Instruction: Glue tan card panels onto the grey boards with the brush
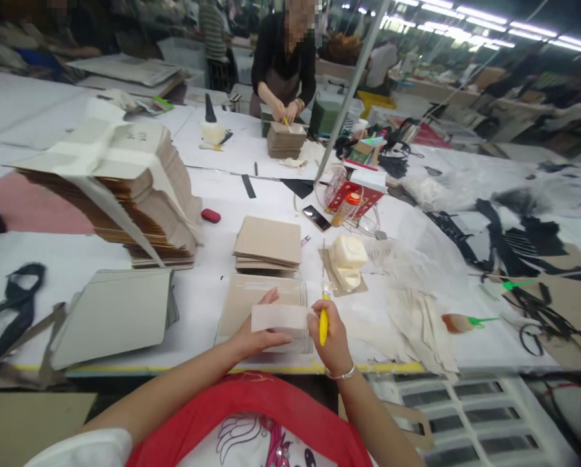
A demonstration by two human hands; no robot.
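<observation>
A pale, translucent strip (279, 318) lies across my left hand (251, 336), held between the thumb below and the fingers above. My right hand (333, 337) grips a brush with a yellow handle (324, 324), bristle end pointing away from me. Its fingertips also meet the strip's right end. Under both hands is a stack of beige boards (235, 295), part of it covered by my left hand. Just behind sits another stack of beige boards (268, 240). Beyond the brush, a cream-coloured tub (349, 253) stands on a piece of board.
A tall, tied stack of boards (174, 175) and grey boards (115, 311) occupy the left. Cloth strips (421, 324) and a green-tipped bottle (460, 322) lie right. A phone (316, 218) and jar (351, 204) sit farther back. Across the table, a person (285, 65) handles boards.
</observation>
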